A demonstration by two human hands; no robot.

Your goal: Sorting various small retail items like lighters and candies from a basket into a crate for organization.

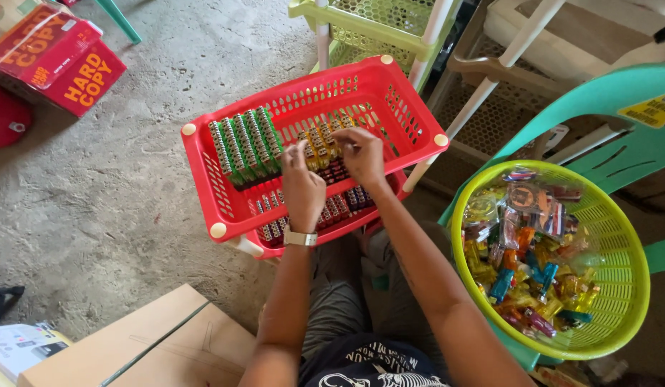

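Near right: round yellow-green basket [619, 287], heaped with loose wrapped lighters [526, 265] in mixed colours. Centre: left hand [302, 188] and right hand [361, 154], close together, fingertips pinched on the yellow lighters [319, 147]. These stand upright in rows inside the red slotted tray [389, 100], beside green lighters [245, 147] at left.

Small shop storeroom or packing corner, bare concrete floor [132, 179], red plastic basket [389, 89] of sorted lighters [246, 147], stacked trays behind it, cardboard cartons [53, 61] left of it
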